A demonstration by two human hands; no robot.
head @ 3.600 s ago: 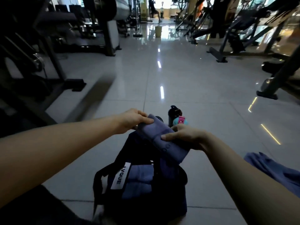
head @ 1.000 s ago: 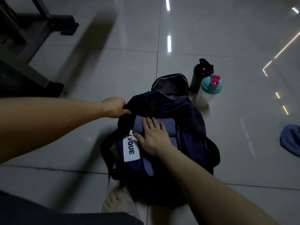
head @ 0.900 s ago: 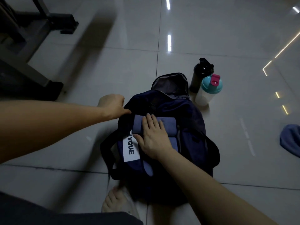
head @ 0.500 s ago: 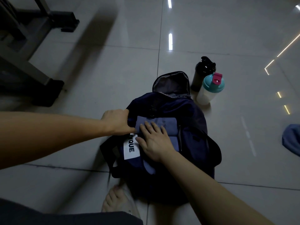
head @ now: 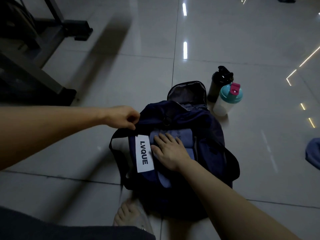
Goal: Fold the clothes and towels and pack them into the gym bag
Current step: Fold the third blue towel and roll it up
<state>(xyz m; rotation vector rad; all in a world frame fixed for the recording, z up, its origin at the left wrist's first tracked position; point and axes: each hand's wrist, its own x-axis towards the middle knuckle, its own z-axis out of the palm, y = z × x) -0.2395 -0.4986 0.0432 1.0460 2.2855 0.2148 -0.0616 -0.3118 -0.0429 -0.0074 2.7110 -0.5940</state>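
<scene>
Navy gym bag (head: 209, 125), folded blue towel (head: 182, 135) inside beneath flat right grip (head: 170, 151); left grip (head: 123, 116) tight on rim.

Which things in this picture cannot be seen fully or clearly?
Head view, loose blue cloth: cut off by the right edge.
Head view, gym bag contents: hidden under the folded fabric and right hand.
Head view, black bottle: lower part hidden by the teal-lidded shaker.
</scene>
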